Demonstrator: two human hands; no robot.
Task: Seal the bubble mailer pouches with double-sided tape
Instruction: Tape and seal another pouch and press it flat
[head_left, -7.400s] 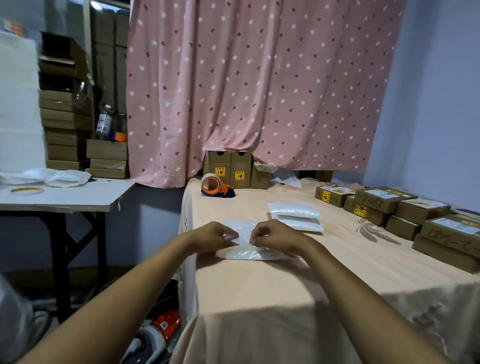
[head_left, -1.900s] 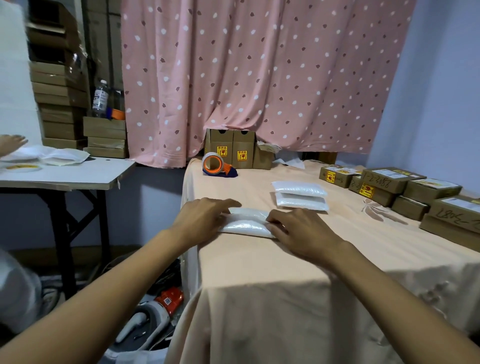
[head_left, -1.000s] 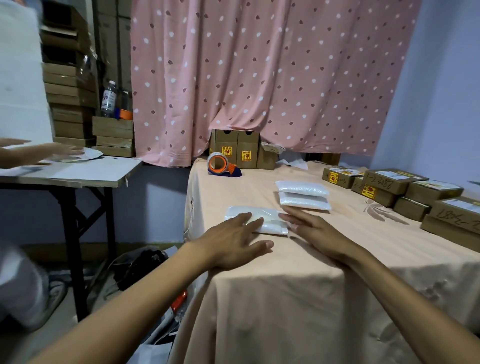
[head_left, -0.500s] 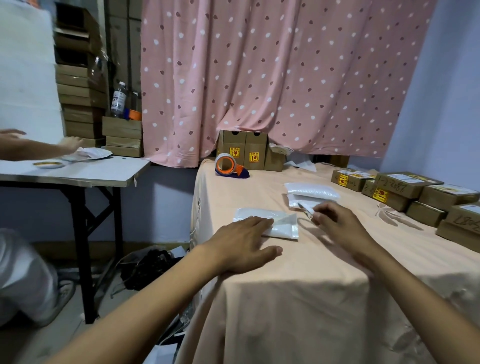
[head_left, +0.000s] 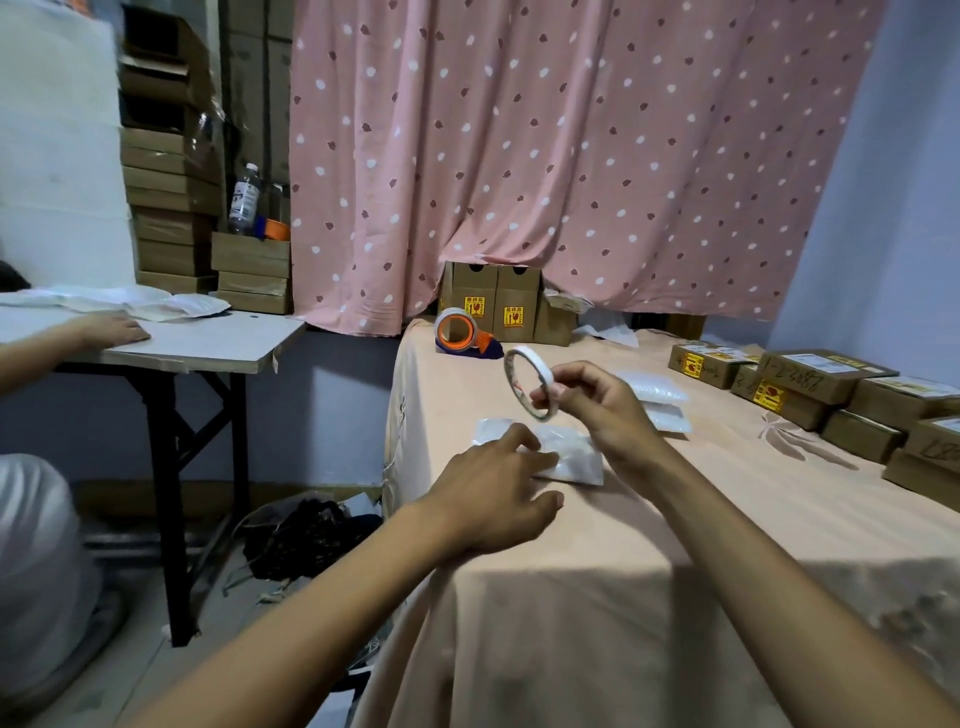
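A white bubble mailer pouch (head_left: 571, 457) lies flat on the peach-covered table (head_left: 675, 519), near its left edge. My left hand (head_left: 498, 493) rests on the pouch's near left part with fingers spread and loosely bent. My right hand (head_left: 597, 410) is raised above the pouch and pinches a thin white roll of double-sided tape (head_left: 527, 382), held upright. Two more white pouches (head_left: 660, 405) lie stacked just beyond my right hand.
An orange tape dispenser (head_left: 460, 332) sits at the table's far left, in front of small brown boxes (head_left: 488, 306). Labelled cardboard boxes (head_left: 831, 384) line the right side. At left, another person's hand (head_left: 111, 330) rests on a white side table (head_left: 208, 343).
My right hand has come up off the table with the tape roll in its fingers. My left hand stays on the pouch. The view has shifted slightly left.
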